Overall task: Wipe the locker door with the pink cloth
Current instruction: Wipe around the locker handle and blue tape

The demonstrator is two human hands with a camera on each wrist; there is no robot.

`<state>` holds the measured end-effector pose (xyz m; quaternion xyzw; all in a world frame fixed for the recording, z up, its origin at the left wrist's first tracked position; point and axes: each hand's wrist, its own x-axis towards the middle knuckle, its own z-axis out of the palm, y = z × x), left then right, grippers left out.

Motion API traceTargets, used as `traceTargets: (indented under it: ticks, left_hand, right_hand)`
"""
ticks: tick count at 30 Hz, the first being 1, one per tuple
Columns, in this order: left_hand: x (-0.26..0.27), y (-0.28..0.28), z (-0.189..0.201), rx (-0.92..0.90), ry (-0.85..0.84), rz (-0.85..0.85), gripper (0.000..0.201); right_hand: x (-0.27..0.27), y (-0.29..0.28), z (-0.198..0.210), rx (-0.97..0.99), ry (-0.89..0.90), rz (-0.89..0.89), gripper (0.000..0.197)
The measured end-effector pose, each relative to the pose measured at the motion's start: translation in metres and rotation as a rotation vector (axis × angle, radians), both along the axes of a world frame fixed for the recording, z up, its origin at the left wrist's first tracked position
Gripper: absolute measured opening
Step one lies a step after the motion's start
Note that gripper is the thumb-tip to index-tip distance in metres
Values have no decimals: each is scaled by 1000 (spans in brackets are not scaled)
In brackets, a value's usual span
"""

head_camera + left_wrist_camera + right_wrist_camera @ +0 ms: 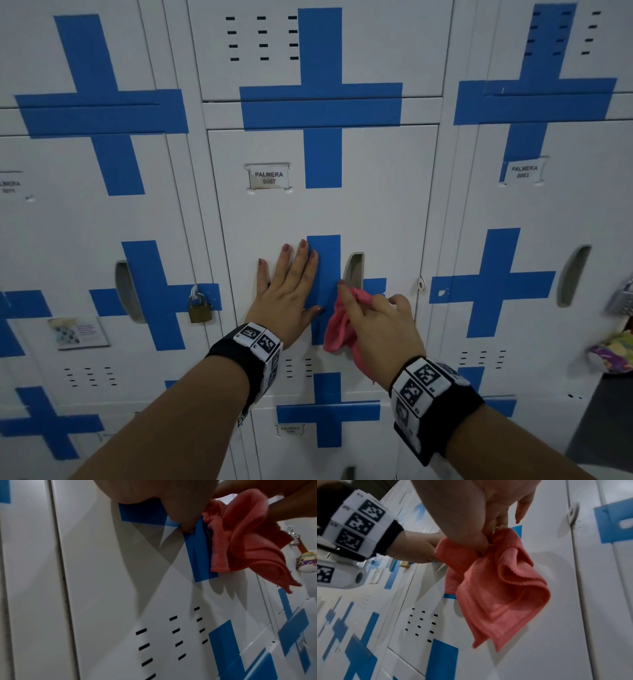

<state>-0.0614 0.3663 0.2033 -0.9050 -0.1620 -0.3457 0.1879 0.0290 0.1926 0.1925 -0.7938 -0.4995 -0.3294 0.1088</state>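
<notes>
The white locker door (pixel 383 212) labelled PALMERA 0007 fills the middle of the head view, with a blue cross painted on it and a recessed handle slot (pixel 354 270). My left hand (pixel 291 291) lies flat on the door with straight fingers, left of the blue bar. My right hand (pixel 380 322) pinches the pink cloth (pixel 337 329) (pixel 496 588) (pixel 248 538) just below the handle slot. The cloth hangs bunched from the fingers, close in front of the door; whether it touches the door I cannot tell.
A brass padlock (pixel 199 308) hangs on the locker to the left. On the right locker hang a padlock (pixel 621 301) and a colourful bag (pixel 613 353). Vent slots (pixel 298 368) sit below my hands. More lockers stand above and below.
</notes>
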Motion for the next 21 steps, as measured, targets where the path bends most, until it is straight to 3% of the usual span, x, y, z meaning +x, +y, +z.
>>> traceTargets:
  ticks: [5, 8, 11, 15, 21]
  left_hand:
    - [0, 1, -1, -1, -2, 1, 95]
    - [0, 1, -2, 0, -3, 1, 92]
    - [1, 2, -2, 9, -14, -15, 95]
    - [1, 2, -2, 5, -19, -21, 108]
    - [0, 0, 0, 15, -15, -4, 110]
  right_hand:
    - [-13, 3, -7, 156, 284, -3, 108]
    - [-16, 12, -12, 241, 354, 71, 101]
    - [-14, 13, -13, 254, 297, 87, 95]
    - [-7, 5, -14, 142, 172, 84, 97]
    - [-6, 2, -17, -42, 34, 48, 104]
